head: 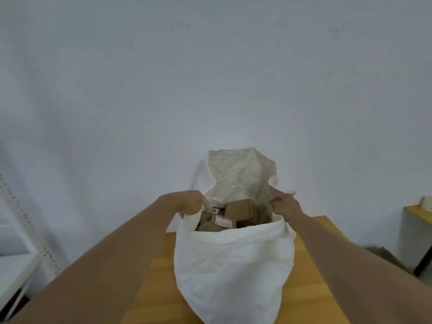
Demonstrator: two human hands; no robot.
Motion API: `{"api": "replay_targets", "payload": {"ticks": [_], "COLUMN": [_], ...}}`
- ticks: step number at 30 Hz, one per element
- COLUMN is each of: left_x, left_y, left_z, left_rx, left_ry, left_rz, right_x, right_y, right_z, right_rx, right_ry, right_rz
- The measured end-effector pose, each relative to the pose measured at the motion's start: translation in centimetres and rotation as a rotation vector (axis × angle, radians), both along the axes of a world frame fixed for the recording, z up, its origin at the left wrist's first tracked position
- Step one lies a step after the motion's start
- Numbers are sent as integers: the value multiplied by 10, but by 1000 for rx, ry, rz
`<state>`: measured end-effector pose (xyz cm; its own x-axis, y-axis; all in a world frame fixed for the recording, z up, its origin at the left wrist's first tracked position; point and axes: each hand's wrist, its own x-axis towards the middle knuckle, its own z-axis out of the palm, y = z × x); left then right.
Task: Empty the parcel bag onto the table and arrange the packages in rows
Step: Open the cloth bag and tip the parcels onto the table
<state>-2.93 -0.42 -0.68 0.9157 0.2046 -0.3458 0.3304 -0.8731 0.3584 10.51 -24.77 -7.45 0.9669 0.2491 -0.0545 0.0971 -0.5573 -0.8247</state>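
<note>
A large white crumpled woven parcel bag (233,260) is seen standing upright on the light-brown wooden table (311,288), its mouth held open. The left hand (190,203) is clamped on the left side of the rim, fingers curled over the fabric edge. The right hand (284,203) is pinched on the right side of the rim, where faint green print is visible on the far flap; one finger appears extended along the fabric.

Inside the mouth, several brown cardboard packages (240,212) are observed, packed close together, some bearing white shipping labels (223,221). An exact count cannot be made; only the top layer is visible.

Progress, as judged: the task is at its very start. No package is seen on the visible part of the tabletop, and no row is formed. The bag is judged to be full or nearly so. Remaining: tipping or lifting the bag so the contents are released onto the table, removal of the emptied bag, then sorting of the packages into rows.

Also noted: a pale wall (210,78) behind, a white metal shelf upright (28,228) at left, a second wooden surface (418,213) at far right.
</note>
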Motion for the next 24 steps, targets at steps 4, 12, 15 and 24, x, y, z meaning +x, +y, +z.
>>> {"api": "replay_targets", "payload": {"ticks": [4, 12, 15, 24], "left_x": [-8, -28, -30, -16], "left_y": [-9, -56, -66, -42], "left_z": [-8, -40, -62, -72], "left_rx": [-380, -175, 105, -379], "left_ry": [-34, 188, 197, -328], "left_rz": [186, -180, -272, 292], "right_x": [-17, -39, -36, -62], "right_y": [24, 53, 54, 32], "right_z": [-14, -15, -6, -40], "right_rx": [326, 802, 767, 43], "right_ry": [164, 328, 298, 23], "right_rz": [-63, -180, -190, 263]}}
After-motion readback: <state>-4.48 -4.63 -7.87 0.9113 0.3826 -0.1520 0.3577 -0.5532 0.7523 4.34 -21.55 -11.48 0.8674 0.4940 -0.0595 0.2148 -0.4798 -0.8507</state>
